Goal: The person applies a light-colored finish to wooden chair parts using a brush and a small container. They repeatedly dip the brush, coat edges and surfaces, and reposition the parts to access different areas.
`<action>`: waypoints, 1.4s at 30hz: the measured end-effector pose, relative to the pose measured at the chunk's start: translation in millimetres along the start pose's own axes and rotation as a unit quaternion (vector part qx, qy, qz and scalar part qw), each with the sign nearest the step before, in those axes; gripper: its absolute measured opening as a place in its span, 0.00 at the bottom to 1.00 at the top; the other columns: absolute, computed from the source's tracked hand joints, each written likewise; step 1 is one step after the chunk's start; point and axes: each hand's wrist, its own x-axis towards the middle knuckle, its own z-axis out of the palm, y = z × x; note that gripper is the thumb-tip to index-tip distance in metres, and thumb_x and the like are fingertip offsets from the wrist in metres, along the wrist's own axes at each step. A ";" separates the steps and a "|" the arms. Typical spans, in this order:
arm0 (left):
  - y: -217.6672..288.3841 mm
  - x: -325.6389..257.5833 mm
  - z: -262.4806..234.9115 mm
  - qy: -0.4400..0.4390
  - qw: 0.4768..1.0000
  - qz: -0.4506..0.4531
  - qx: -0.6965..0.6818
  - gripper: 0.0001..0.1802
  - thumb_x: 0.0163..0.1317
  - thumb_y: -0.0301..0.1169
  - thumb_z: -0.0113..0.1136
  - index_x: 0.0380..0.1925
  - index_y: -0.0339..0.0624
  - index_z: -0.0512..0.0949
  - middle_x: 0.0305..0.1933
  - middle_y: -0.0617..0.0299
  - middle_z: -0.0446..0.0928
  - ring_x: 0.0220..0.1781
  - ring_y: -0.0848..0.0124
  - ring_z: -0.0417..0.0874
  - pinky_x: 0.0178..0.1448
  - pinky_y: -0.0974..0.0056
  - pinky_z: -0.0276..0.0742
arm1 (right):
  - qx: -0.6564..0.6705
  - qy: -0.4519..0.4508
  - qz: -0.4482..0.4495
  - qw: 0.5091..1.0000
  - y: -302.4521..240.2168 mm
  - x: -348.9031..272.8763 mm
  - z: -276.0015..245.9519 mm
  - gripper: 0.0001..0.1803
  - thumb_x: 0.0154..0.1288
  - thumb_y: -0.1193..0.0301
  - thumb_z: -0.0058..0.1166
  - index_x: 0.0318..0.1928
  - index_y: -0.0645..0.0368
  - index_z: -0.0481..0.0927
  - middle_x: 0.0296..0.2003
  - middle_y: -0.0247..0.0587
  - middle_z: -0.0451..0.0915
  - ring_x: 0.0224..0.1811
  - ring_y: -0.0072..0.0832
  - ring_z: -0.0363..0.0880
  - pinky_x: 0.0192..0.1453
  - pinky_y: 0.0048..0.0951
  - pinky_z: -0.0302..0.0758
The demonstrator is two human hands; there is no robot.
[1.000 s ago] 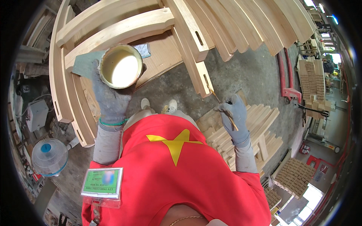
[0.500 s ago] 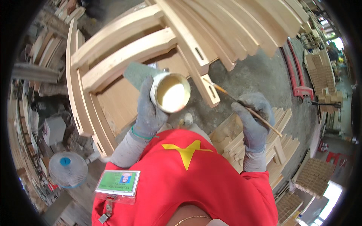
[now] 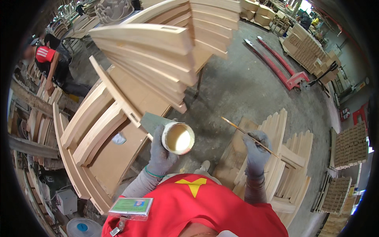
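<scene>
My left hand (image 3: 161, 152), in a grey glove, is closed round a small white tub (image 3: 165, 136) with pale, creamy liquid (image 3: 181, 141) inside. A flat grey-green sheet (image 3: 156, 123) sticks out beside the tub above that hand; what it is I cannot tell. My gloved right hand (image 3: 256, 152) grips a thin wooden-handled paintbrush (image 3: 235, 125), its tip pointing up and left over the floor, apart from any wood. To the left of the tub lies a pale wooden frame (image 3: 103, 136) with curved rails, on a brown board (image 3: 106, 170).
Several slotted, curved wooden panels (image 3: 146, 39) stand together ahead. More wooden frames (image 3: 272, 130) are stacked to my right. A red pallet jack (image 3: 280, 73) rests on the floor far right. A fan (image 3: 83, 228) is at lower left. Another person (image 3: 45, 55) bends over wood far left.
The view has shifted, showing more of the room ahead and the other person. The brush tip, earlier close to a slotted wooden end, is now away from it. Both hands keep their holds.
</scene>
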 end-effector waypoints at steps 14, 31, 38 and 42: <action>-122.2 132.7 161.2 -0.126 0.925 0.163 0.320 0.30 0.45 0.24 0.68 0.49 0.38 0.64 0.48 0.57 0.69 0.52 0.68 0.71 0.55 0.67 0.68 | -0.085 0.068 -0.110 0.988 14.0 157.8 -155.7 0.08 0.51 0.88 0.50 0.33 0.66 0.73 0.37 0.47 0.77 0.37 0.27 0.76 0.43 0.25 0.73; -125.0 387.2 208.5 -0.056 0.995 0.021 -0.078 0.20 0.64 0.43 0.43 0.48 0.41 0.71 0.48 0.60 0.75 0.51 0.67 0.75 0.57 0.61 0.69 | 0.146 -0.200 -0.100 0.964 14.0 396.3 -60.6 0.10 0.47 0.87 0.50 0.34 0.66 0.73 0.33 0.48 0.78 0.34 0.30 0.78 0.39 0.28 0.75; -89.3 420.3 202.9 0.003 0.995 0.086 -0.044 0.25 0.64 0.45 0.41 0.53 0.39 0.66 0.52 0.53 0.71 0.53 0.62 0.73 0.59 0.59 0.66 | 0.116 -0.389 -0.172 0.898 42.2 469.2 33.0 0.11 0.44 0.87 0.59 0.30 0.64 0.75 0.33 0.47 0.79 0.35 0.32 0.78 0.39 0.28 0.76; -69.7 410.4 198.8 0.079 0.970 0.229 0.009 0.31 0.64 0.49 0.36 0.58 0.36 0.60 0.56 0.48 0.68 0.56 0.59 0.72 0.62 0.57 0.64 | 0.147 -0.515 -0.166 0.828 50.0 493.2 84.0 0.11 0.46 0.86 0.58 0.31 0.64 0.74 0.32 0.49 0.78 0.31 0.34 0.78 0.37 0.30 0.77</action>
